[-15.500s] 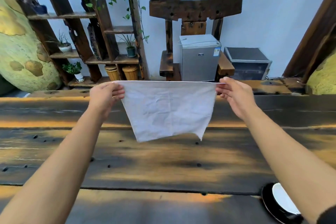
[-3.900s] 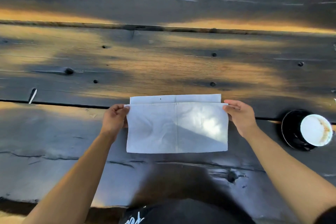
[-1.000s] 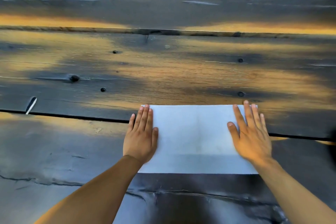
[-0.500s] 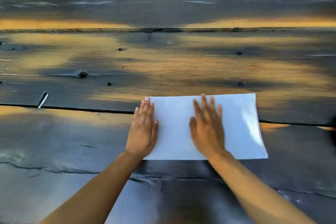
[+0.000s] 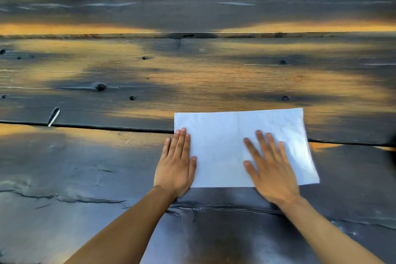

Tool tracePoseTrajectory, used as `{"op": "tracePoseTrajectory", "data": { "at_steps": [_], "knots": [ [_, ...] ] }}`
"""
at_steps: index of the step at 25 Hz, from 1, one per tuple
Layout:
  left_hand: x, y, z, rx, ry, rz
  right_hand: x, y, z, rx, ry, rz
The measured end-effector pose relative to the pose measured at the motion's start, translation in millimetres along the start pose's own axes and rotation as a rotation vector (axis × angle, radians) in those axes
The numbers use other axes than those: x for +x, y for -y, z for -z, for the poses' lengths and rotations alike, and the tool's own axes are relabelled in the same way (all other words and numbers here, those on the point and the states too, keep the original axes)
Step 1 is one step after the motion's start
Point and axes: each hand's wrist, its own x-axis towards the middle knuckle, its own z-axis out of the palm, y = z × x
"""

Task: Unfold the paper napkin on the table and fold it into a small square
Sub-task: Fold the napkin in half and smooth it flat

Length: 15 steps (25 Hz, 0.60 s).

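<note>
The white paper napkin (image 5: 220,148) lies flat on the dark wooden table (image 5: 192,79), folded in half into a wide rectangle with a faint crease down its middle. My left hand (image 5: 176,164) lies flat with straight fingers on the napkin's left edge, half on the table. My right hand (image 5: 271,167) is spread flat on the right half of the napkin, fingers pointing away from me. The napkin's right end past my right hand is uncovered.
The table is made of wide dark planks with gaps and knot holes. A dark round thing (image 5: 393,150) is cut off at the right edge of the view. The table's far edge runs along the top.
My right hand has slid across the napkin, from its right end to the middle and now back toward the right. My left hand has stayed pressed on the left edge.
</note>
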Motion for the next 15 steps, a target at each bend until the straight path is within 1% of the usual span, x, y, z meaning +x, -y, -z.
{"op": "tracePoseTrajectory", "data": {
  "at_steps": [2,4,6,8,9,11,13,15],
  "knots": [
    [1.4,-0.6,1.5,-0.007,0.009,0.004,-10.6,-38.7,6.2,0.020,0.005,-0.086],
    [0.5,-1.1,1.5,-0.005,0.014,0.006,-17.6,-53.9,6.9,0.021,0.015,-0.107],
    [1.0,-1.2,2.3,-0.001,0.022,0.007,-15.8,-45.7,6.2,0.033,0.003,-0.157],
    [1.1,-1.3,3.4,0.000,0.028,0.003,-6.5,-17.5,7.4,0.094,-0.031,-0.217],
    [0.7,-1.4,2.7,0.002,0.027,0.003,-0.7,4.4,9.1,0.120,-0.052,-0.205],
    [0.5,-1.5,2.4,-0.002,0.019,0.002,12.5,61.6,11.5,0.158,-0.071,-0.077],
    [-0.1,-1.0,2.0,0.004,0.012,-0.007,21.8,118.2,6.3,0.167,-0.022,0.081],
    [-0.7,0.6,0.4,0.018,0.006,-0.015,25.0,143.3,-3.5,0.167,0.017,0.136]
  ]
}}
